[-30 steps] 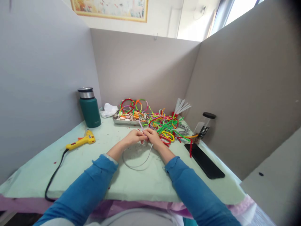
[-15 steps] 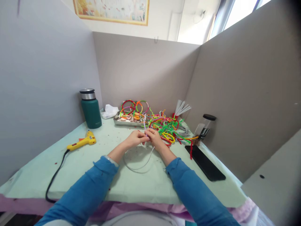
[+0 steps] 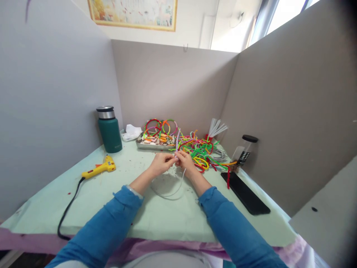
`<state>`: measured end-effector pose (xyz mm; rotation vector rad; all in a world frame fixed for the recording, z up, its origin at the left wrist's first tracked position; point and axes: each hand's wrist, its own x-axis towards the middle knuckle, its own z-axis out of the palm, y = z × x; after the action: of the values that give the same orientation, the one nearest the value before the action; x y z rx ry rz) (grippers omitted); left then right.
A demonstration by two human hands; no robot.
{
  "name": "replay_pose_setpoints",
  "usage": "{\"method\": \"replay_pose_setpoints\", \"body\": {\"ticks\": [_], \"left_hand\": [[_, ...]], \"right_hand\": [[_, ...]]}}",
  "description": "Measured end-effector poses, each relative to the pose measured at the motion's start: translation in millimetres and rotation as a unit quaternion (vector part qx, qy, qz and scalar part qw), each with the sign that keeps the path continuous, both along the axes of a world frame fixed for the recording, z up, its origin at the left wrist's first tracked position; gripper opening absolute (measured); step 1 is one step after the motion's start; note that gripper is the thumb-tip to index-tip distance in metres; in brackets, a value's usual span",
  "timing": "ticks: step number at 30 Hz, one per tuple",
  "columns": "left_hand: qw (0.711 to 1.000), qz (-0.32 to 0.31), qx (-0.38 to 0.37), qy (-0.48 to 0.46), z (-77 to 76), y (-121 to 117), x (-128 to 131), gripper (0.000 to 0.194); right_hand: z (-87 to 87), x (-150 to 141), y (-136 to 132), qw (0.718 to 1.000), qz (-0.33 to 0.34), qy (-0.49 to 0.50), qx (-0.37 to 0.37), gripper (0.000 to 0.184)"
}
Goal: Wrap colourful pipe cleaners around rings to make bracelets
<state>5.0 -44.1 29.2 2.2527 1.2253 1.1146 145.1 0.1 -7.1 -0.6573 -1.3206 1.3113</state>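
Observation:
My left hand (image 3: 162, 163) and my right hand (image 3: 184, 162) meet over the middle of the table, fingertips pinched together. Between them stands a lilac pipe cleaner (image 3: 177, 139), its free end pointing up and away from me. A thin grey wire loop (image 3: 170, 198) hangs below the hands in a wide curve, and its upper ends run up to the fingers. Both hands are closed at the spot where pipe cleaner and wire come together. My fingers hide the exact join.
A yellow glue gun (image 3: 99, 169) with a black cord and a green bottle (image 3: 109, 130) stand left. Behind are a metal tray (image 3: 153, 146) of shells and several wrapped rings (image 3: 170, 127). Right lie tangled pipe cleaners (image 3: 205, 150), a black phone-like slab (image 3: 247, 193) and a tipped clear jar (image 3: 244, 152).
The lilac pipe cleaner has swung slightly to the right and stands longer above the fingers. The wire loop has shifted and turned a little. Both hands stay together.

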Motion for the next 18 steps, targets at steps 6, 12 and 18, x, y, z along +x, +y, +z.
{"method": "replay_pose_setpoints", "body": {"ticks": [6, 12, 18], "left_hand": [[0.995, 0.041, 0.088, -0.005, -6.0, 1.9, 0.8, 0.03], [0.99, 0.029, 0.135, 0.0, -10.2, 2.1, 1.6, 0.022], [0.987, 0.028, 0.153, -0.039, -7.3, 0.8, 2.7, 0.019]], "right_hand": [[-1.4, -0.6, 1.5, 0.998, 0.014, 0.043, -0.034, 0.027], [-4.7, -4.0, 4.5, 0.998, 0.01, 0.049, -0.047, 0.026], [-0.4, -4.2, -2.2, 0.992, 0.053, 0.102, -0.049, 0.025]]}}
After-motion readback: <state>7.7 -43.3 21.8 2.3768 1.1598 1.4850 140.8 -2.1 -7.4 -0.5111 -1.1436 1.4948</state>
